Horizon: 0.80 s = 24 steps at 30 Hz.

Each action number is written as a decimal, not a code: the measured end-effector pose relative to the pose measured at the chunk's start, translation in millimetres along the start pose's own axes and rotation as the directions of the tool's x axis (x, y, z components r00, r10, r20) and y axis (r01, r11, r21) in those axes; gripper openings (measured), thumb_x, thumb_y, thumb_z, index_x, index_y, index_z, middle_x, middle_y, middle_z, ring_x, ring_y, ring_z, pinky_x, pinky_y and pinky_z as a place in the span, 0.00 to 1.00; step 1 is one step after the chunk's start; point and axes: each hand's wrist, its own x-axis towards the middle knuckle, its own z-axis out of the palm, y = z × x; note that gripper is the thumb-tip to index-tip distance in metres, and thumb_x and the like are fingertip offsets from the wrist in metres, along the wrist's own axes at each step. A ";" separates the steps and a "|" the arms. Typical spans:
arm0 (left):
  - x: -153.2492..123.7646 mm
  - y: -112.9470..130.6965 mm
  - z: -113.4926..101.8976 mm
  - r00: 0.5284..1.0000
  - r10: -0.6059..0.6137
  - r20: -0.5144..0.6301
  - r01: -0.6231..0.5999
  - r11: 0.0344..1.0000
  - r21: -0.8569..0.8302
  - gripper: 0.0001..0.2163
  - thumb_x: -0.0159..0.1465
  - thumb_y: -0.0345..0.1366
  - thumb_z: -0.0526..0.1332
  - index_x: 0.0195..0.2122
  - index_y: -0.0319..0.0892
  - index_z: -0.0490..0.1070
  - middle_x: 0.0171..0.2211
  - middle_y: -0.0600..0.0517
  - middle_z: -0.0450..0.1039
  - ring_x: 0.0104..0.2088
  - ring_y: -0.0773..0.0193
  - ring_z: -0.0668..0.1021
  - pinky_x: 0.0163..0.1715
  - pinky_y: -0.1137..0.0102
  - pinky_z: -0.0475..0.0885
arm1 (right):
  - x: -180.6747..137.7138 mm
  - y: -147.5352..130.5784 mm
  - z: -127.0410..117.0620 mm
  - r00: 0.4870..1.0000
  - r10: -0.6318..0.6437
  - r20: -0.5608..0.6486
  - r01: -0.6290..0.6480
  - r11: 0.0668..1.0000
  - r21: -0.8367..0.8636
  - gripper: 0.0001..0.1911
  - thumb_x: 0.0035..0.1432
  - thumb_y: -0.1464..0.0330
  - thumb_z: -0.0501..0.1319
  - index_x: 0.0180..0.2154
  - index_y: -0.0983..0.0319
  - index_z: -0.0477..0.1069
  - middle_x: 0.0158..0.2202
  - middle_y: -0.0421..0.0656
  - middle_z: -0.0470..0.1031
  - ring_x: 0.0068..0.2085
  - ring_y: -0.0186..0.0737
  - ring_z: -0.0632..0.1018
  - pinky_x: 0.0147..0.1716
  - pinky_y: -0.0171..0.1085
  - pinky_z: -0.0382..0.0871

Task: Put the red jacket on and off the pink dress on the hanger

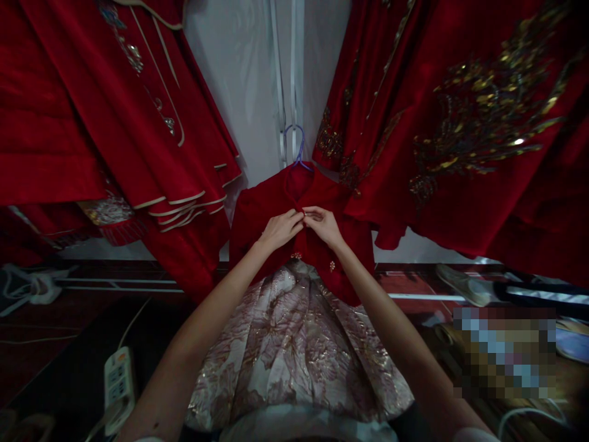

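Note:
A short red jacket [262, 199] hangs on a purple hanger [302, 147] in the middle of the head view. Below it hangs a pale, shiny brocade skirt [285, 331] with a flower pattern. My left hand [283, 228] pinches the jacket's front opening, just under the collar. Meeting it there at the fingertips, my right hand [324, 226] is closed on the other front edge. Any fastener between the fingertips is too small to make out. Lower on the front sit a jewelled ornament [296, 256] and a second ornament [332, 266].
Red garments [151, 123] with pale piping hang at left. More red garments with gold sequins [497, 104] hang at right. On the floor are a power strip [118, 383], a white rail [124, 285] and a shoe [462, 285]. Cables lie near the floor items.

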 end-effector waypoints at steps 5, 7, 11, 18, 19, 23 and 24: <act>-5.9 11.0 10.9 0.980 -0.166 -0.110 0.164 0.986 -0.027 0.11 0.67 0.41 0.49 0.41 0.43 0.67 0.38 0.48 0.69 0.36 0.63 0.74 0.33 0.71 0.65 | 6.2 6.0 11.5 0.987 -0.032 -0.160 0.015 0.994 -0.108 0.13 0.44 0.66 0.63 0.35 0.64 0.73 0.32 0.43 0.76 0.33 0.35 0.76 0.38 0.36 0.72; -11.2 17.6 19.9 0.957 -0.246 -0.155 0.222 0.963 -0.152 0.09 0.66 0.41 0.51 0.40 0.43 0.65 0.39 0.48 0.70 0.36 0.63 0.74 0.35 0.71 0.67 | 4.2 8.1 14.3 0.975 -0.058 -0.213 0.027 0.989 -0.148 0.11 0.46 0.66 0.61 0.34 0.63 0.72 0.32 0.43 0.75 0.33 0.35 0.75 0.38 0.36 0.72; -21.2 22.8 36.1 0.941 -0.288 -0.176 0.192 0.887 -0.421 0.07 0.66 0.40 0.51 0.41 0.44 0.62 0.41 0.49 0.71 0.40 0.63 0.75 0.41 0.70 0.68 | -21.0 5.8 13.7 0.980 -0.149 -0.132 0.133 0.983 -0.126 0.23 0.53 0.64 0.58 0.51 0.59 0.63 0.42 0.45 0.73 0.41 0.36 0.75 0.43 0.38 0.72; -6.9 15.2 37.2 0.910 -0.376 -0.176 0.146 0.687 -0.712 0.04 0.61 0.35 0.55 0.30 0.42 0.61 0.29 0.55 0.68 0.32 0.70 0.73 0.36 0.75 0.68 | -90.1 -4.4 6.2 0.905 -0.303 0.299 0.423 0.723 -0.547 0.51 0.49 0.64 0.64 0.66 0.57 0.34 0.68 0.52 0.36 0.66 0.54 0.48 0.61 0.57 0.49; -1.6 16.7 35.9 0.896 -0.405 -0.184 0.153 0.668 -0.728 0.05 0.60 0.35 0.55 0.28 0.42 0.61 0.27 0.55 0.68 0.31 0.70 0.73 0.35 0.75 0.68 | -94.4 -1.7 6.6 0.897 -0.306 0.319 0.441 0.657 -0.611 0.50 0.49 0.67 0.63 0.66 0.57 0.35 0.68 0.51 0.32 0.67 0.54 0.44 0.62 0.58 0.44; 11.9 27.9 38.7 0.820 -0.544 -0.177 0.243 0.612 -0.753 0.06 0.60 0.35 0.52 0.27 0.41 0.61 0.27 0.54 0.69 0.32 0.69 0.74 0.35 0.74 0.69 | -96.0 13.2 5.2 0.904 -0.368 0.216 0.412 0.624 -0.664 0.40 0.53 0.75 0.54 0.65 0.58 0.41 0.66 0.52 0.43 0.65 0.50 0.52 0.61 0.54 0.50; 11.1 30.4 42.7 0.799 -0.577 -0.172 0.270 0.599 -0.754 0.07 0.61 0.36 0.50 0.28 0.41 0.62 0.29 0.53 0.71 0.34 0.68 0.74 0.37 0.74 0.69 | -94.4 14.6 3.3 0.910 -0.369 0.189 0.400 0.662 -0.633 0.38 0.52 0.76 0.53 0.64 0.58 0.43 0.63 0.53 0.51 0.63 0.49 0.58 0.59 0.52 0.55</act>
